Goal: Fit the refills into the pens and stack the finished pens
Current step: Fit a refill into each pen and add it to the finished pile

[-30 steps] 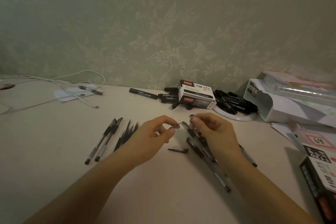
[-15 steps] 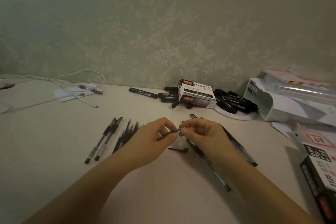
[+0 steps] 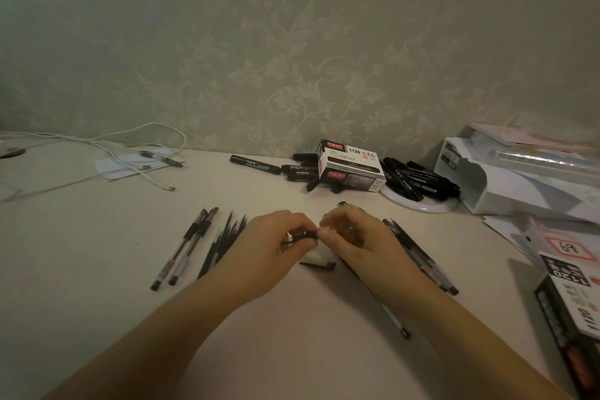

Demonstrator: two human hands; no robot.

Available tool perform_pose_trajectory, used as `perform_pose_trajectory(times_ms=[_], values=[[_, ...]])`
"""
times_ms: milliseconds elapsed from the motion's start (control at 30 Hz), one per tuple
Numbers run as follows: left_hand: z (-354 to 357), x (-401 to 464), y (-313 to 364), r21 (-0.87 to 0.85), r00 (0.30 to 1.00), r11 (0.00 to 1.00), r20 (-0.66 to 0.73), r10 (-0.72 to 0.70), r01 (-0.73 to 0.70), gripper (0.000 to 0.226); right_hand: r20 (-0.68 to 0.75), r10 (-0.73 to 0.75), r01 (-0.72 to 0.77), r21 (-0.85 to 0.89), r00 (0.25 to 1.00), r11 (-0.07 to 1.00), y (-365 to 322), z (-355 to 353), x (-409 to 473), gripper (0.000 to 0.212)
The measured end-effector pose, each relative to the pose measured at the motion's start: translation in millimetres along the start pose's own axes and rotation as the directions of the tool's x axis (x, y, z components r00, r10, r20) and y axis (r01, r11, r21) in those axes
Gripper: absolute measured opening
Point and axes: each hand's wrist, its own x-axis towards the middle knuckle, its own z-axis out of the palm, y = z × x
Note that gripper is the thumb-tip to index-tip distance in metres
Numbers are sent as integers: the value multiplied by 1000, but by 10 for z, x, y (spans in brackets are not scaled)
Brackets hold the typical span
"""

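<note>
Your left hand [image 3: 269,248] and right hand [image 3: 352,239] pinch what looks like a thin refill [image 3: 300,238]; light and bendy, so grip near its ends.

Left hand [image 3: 259,250] and right hand [image 3: 360,237] pinching thin refill [image 3: 300,238], pens [image 3: 185,248] alongside

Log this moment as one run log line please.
step: fitting refill | left hand: pinches refill | right hand: pinches its end | finished pens: two, left side

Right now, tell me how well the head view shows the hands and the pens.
Head view: dim, greenish light, no glare; wide-angle bending at the edges; the left hand and right hand look soft, and the thin dark part they pinch is too blurred to identify; the two pens at left read clearly.
</note>
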Motion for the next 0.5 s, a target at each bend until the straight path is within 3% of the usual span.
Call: perform_pose_trajectory(times_ms=[67,267,333,433,500], values=[[-5,-2,7,-9,1000,1000,0,3,-3,13,29,-9,8,22,1000,1000,7,8,2,6],[16,-5,22,-2,999,1000,29,-17,17,17,-1,-51,51,-68,999,996,-27,32,-17,39],[12,-2,22,-6,1000,1000,15,-26,26,16,-12,-30,30,-31,999,999,-40,8,-19,34],[2,4,7,-30,999,998,-17,-51,50,16,24,-51,51,-16,998,999,-27,-16,-21,10],[4,5,-1,-52,998,997,-20,-65,64,17,53,-70,72,-25,996,997,-24,-6,-25,10]])
